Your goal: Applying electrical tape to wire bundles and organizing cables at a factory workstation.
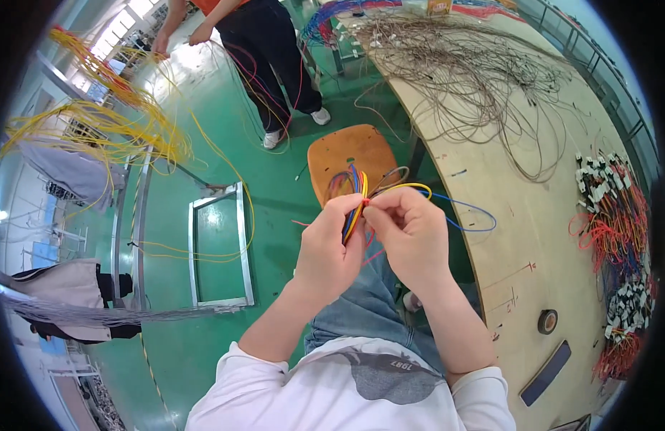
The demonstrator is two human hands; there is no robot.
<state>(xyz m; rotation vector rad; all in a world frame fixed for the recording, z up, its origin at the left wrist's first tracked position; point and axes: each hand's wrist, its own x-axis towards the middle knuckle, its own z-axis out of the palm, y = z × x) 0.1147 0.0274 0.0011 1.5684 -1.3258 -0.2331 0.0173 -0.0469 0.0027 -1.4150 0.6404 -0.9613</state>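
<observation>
In front of me my left hand [327,250] is closed round a bundle of wires [353,220], blue, yellow, red and dark strands together. My right hand [417,235] pinches at a small red strip or wire [366,202] on the bundle, its fingertips touching the left hand's. Whether that red piece is tape, a tie or a wire is too small to tell. Loops spread from the bundle: a blue loop [483,229] reaches right over the table edge, and other strands hang over the wooden stool seat [350,147] beyond.
On the table [505,251] at right are a tangle of brown wires [483,79], connector bundles [616,223], a black tape roll [547,321] and a phone [546,372]. Yellow wires [95,129] hang on a rack at left, near a metal frame [194,255]. Another person [264,57] stands ahead handling wires.
</observation>
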